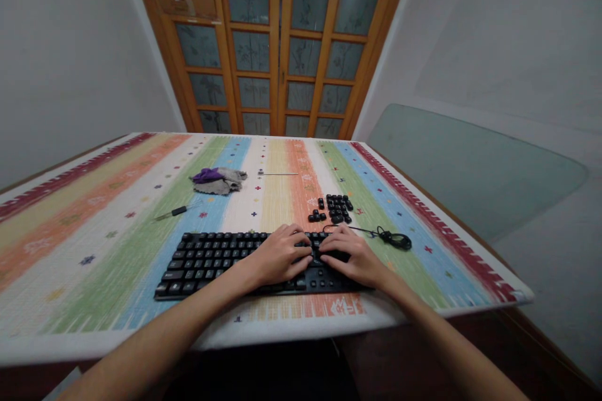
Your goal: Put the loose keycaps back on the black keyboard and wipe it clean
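A black keyboard (207,263) lies along the near edge of the table. Rows of keycaps cover its left and middle parts, while sockets without caps show toward the right. My left hand (282,254) rests over the right-middle keys, fingers bent and apart, fingertips pointing right. Facing it, my right hand (352,254) lies over the right part, fingers spread and tips touching the keyboard. A narrow gap separates the fingertips of both hands; no held object is visible. Just behind the keyboard sits a group of loose black keycaps (337,205).
Right of the keycaps lies a coiled black cable (395,239). A grey and purple cloth (219,180), a thin metal rod (279,173) and a black-handled brush (179,210) lie farther back. A striped cloth (108,263) covers the table; a glass panel (470,156) leans on the right wall.
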Tool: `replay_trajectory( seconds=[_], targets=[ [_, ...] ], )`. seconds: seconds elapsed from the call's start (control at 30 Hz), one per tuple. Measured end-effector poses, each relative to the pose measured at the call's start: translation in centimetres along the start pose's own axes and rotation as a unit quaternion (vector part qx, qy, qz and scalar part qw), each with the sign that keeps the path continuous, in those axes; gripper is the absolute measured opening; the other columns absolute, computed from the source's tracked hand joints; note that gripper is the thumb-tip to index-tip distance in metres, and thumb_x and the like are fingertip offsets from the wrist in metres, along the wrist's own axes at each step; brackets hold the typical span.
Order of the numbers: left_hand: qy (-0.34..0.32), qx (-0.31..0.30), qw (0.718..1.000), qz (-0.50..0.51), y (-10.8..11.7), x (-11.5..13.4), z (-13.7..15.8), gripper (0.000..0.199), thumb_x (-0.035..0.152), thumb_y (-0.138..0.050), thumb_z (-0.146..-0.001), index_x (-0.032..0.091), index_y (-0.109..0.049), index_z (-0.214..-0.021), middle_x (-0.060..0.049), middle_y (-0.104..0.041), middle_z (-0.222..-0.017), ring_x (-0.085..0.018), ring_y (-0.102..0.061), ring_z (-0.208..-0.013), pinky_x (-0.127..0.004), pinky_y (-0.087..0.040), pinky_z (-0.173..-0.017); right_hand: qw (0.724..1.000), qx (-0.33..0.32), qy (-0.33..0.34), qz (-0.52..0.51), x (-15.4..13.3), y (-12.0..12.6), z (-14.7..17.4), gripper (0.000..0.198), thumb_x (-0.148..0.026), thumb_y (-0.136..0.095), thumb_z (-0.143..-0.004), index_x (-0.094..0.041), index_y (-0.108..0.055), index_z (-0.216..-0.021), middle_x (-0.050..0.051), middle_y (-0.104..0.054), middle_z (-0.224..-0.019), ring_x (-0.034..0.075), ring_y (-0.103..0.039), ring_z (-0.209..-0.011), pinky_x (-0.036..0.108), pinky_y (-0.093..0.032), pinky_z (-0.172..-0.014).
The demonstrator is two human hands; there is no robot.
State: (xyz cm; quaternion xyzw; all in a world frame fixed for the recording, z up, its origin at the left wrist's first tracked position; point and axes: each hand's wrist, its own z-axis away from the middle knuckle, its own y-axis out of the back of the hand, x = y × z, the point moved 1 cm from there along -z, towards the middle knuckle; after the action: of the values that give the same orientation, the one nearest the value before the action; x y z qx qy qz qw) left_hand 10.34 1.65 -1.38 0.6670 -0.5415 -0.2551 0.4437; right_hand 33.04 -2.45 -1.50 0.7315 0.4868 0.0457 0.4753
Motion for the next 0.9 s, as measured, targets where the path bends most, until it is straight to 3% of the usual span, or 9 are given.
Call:
replay_trajectory(
  seconds=[0.47,0.73,0.9],
  targets=[
    [-0.015,0.01,0.999,0.032,0.1,0.3,-0.3,0.021,0.023,-0.055,-0.1,0.018,-0.073,-0.107,-0.009,-0.07,-0.11,-0.025,-0.058,-0.107,-0.041,-0.05,-0.096,0.999,0.009,0.002,0.042,-0.4,-0.8,0.2,0.014,-0.019,-0.061,-0.097,-0.022,-0.074,-0.099,0.007,-0.073,-0.098,0.023,-0.06,-0.097,0.046,-0.051,-0.091],
    [-0.019,-0.005,1.0,0.024,0.1,0.4,-0.2,0.023,0.025,-0.056,-0.099,0.019,-0.074,-0.112,-0.011,-0.067,-0.119,-0.026,-0.056,-0.113,-0.043,-0.05,-0.098,0.995,0.03,-0.053,0.08,-0.9,-1.0,1.0,0.012,-0.024,-0.064,-0.094,-0.022,-0.075,-0.089,0.011,-0.062,-0.12,0.028,-0.053,-0.114,0.053,-0.046,-0.1],
    [-0.019,-0.013,0.999,0.024,0.0,0.6,-0.3,0.021,0.026,-0.058,-0.098,0.019,-0.075,-0.109,-0.012,-0.067,-0.12,-0.027,-0.056,-0.115,-0.044,-0.05,-0.099,0.994,0.004,-0.067,0.082,-0.7,-0.9,1.1,0.011,-0.028,-0.066,-0.093,-0.023,-0.076,-0.091,0.01,-0.061,-0.125,0.029,-0.052,-0.116,0.054,-0.044,-0.102]
  ],
)
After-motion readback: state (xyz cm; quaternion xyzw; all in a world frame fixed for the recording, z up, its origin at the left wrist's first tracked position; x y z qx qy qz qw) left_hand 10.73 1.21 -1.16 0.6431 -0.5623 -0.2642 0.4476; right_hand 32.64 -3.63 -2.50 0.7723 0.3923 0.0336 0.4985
